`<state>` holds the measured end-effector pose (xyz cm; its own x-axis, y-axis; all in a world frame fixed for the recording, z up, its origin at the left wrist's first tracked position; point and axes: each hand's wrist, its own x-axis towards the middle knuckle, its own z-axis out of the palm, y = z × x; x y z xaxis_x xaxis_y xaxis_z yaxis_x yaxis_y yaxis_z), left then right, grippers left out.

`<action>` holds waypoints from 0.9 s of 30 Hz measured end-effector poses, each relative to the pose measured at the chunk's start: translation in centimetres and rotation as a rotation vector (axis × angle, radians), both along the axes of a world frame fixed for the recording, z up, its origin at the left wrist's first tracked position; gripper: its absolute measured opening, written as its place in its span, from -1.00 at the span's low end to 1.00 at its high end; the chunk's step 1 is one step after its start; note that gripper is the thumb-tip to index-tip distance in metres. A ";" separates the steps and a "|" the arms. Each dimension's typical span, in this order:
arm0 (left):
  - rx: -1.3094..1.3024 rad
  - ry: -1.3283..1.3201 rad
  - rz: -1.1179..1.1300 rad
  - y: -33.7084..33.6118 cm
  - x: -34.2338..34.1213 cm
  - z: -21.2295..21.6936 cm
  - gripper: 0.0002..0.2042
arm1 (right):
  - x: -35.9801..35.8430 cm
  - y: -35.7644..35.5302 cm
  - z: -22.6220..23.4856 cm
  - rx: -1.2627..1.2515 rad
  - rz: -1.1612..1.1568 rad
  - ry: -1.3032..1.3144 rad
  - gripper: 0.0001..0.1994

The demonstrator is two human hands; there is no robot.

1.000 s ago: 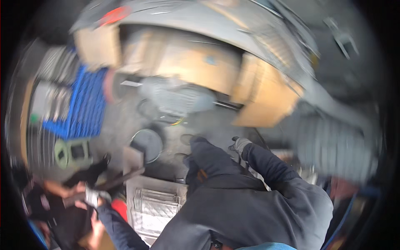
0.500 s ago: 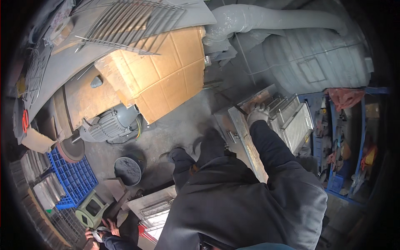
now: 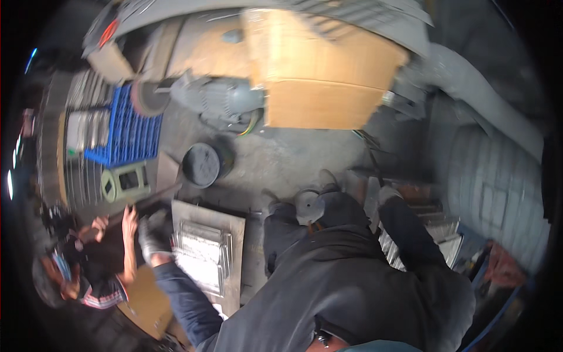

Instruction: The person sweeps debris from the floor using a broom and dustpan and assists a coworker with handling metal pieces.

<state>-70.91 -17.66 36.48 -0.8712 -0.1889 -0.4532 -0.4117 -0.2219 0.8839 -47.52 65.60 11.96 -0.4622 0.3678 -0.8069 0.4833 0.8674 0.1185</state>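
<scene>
My left hand (image 3: 153, 239), in a pale glove, is beside the left edge of a flat board (image 3: 234, 234). Its fingers are smeared by motion, so any grip is hidden. On that board lies a stack of shiny metal wire racks (image 3: 202, 258). Out to the right, my gloved right hand (image 3: 388, 193) looks closed at the end of a dark rod (image 3: 375, 161), though blur softens the detail. Right below that hand and forearm are more metal racks (image 3: 443, 237), partly covered by my sleeve. A pale round disc (image 3: 308, 205) shows between my feet.
A co-worker's bare hands (image 3: 130, 220) work close to my left hand. A black bucket (image 3: 202, 165), green stool (image 3: 125, 180), blue plastic crate (image 3: 136, 132) and grey motor (image 3: 220, 97) stand at left. Ahead is a cardboard box (image 3: 328, 88); a large grey tank (image 3: 492, 176) stands right.
My view has swung left, bringing the co-worker and left-hand racks further in. My left hand has come into sight there. My right hand stays by the right-hand racks.
</scene>
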 end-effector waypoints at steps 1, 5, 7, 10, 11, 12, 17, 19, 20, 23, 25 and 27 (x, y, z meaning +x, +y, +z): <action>-0.092 0.003 0.020 2.5 2.1 -2.1 -0.51 | 1.2 1.8 0.2 -0.095 0.302 -0.008 -0.67; 0.243 -0.382 0.213 16.9 11.1 -1.1 -0.60 | -4.3 -4.9 6.1 -0.727 0.227 0.103 -0.70; 0.452 -0.468 0.255 18.7 14.7 -3.2 -0.65 | -6.6 -8.0 7.1 -1.016 -0.577 0.256 -0.67; 0.398 -0.591 0.467 17.5 24.0 -6.1 -0.66 | -13.1 -17.6 16.0 -0.792 -0.061 0.107 -0.68; 0.332 -0.607 0.503 16.5 27.5 -8.1 -0.64 | -15.1 -21.0 18.7 -0.812 -0.068 0.029 -0.61; 0.268 -0.624 0.529 15.4 30.7 -10.7 -0.62 | -16.7 -23.5 20.0 -0.824 -0.082 -0.043 -0.52; -0.190 -0.712 0.453 11.9 45.1 -21.4 -0.61 | -22.2 -33.7 20.5 -1.032 -0.039 0.064 -0.54; -0.359 -0.751 0.352 12.0 52.9 -26.7 -0.70 | -25.7 -40.4 21.3 -0.912 0.162 0.044 -0.54; -0.365 -0.768 0.303 12.2 54.7 -28.2 -0.72 | -27.4 -43.6 21.7 -0.908 0.149 0.027 -0.50; -0.335 -0.808 0.199 13.8 59.1 -30.1 -0.75 | -32.0 -51.9 19.4 -0.740 0.158 0.023 -0.57; -0.301 -0.796 0.147 14.2 59.1 -30.4 -0.77 | -36.8 -56.2 13.7 -0.536 0.532 0.122 -0.58; -0.286 -0.755 0.093 13.8 57.6 -30.1 -0.79 | -40.4 -60.6 10.8 -0.635 0.623 0.241 -0.62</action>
<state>-13.33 -3.82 6.43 -0.3250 -0.4430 -0.8356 -0.9107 -0.0915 0.4028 -87.88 5.00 22.78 -0.6101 -0.4832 -0.6280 -0.1432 0.8467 -0.5124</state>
